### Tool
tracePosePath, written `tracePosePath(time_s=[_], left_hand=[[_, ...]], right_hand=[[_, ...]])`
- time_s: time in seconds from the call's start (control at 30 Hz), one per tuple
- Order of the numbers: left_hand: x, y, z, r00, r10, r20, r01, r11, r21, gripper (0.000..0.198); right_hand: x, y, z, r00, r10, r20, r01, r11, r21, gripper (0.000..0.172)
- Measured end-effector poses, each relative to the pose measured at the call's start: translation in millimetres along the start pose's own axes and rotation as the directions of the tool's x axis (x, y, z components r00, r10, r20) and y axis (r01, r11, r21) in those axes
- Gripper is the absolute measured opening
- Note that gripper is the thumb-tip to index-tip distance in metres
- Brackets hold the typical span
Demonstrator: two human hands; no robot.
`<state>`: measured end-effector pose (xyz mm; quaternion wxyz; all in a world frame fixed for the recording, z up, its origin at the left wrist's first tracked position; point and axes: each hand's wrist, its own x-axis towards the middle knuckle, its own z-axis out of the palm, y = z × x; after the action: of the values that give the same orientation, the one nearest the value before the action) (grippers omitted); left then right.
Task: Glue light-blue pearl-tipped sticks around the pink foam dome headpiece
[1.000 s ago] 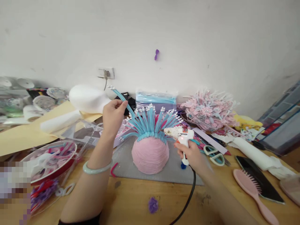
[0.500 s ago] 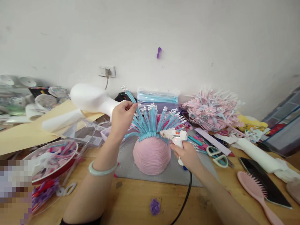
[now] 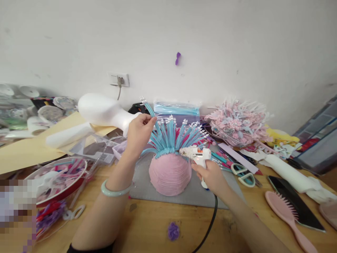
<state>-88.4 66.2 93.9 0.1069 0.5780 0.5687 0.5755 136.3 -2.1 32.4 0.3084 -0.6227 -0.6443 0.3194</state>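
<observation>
A pink dome wrapped in ridged cord sits on a grey mat. Along its far top edge fans a row of light-blue pipe cleaner strands tipped with white beads. My left hand is closed, pinching a bundle of blue beaded pipe cleaners at the row's left side. My right hand grips a white hot glue gun by its handle. The gun's nozzle points left, at the blue band by the dome's top; whether it touches is hard to tell.
A white mannequin head lies behind my left hand. At left stands a red-and-white basin of scraps. On the right are scissors, a pink hairbrush, a black tablet and a pink fluffy headpiece. A black cord trails forward.
My left hand has shifted slightly right, and the beaded tips of its bundle have moved right too. The glue gun stays near the blue band.
</observation>
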Motion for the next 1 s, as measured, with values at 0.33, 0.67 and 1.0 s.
tracePosePath(time_s=[0.33, 0.67, 1.0], left_hand=[[-2.8, 2.3, 4.7, 0.998, 0.015, 0.069, -0.019, 0.998, 0.059, 0.022], [-16.2, -2.2, 30.9, 0.967, 0.059, 0.249, -0.059, 0.998, -0.007, 0.022], [-30.7, -7.0, 56.5, 0.948, 0.045, 0.315, -0.047, 0.999, -0.003, 0.022]], right_hand=[[-6.3, -4.6, -6.8, 0.998, -0.058, -0.005, 0.057, 0.993, -0.104, 0.026], [-10.7, 4.9, -4.7, 0.998, -0.057, -0.032, 0.063, 0.978, 0.198, 0.032], [-15.9, 29.7, 4.0, 0.996, 0.027, -0.081, 0.018, 0.859, 0.511, 0.034]])
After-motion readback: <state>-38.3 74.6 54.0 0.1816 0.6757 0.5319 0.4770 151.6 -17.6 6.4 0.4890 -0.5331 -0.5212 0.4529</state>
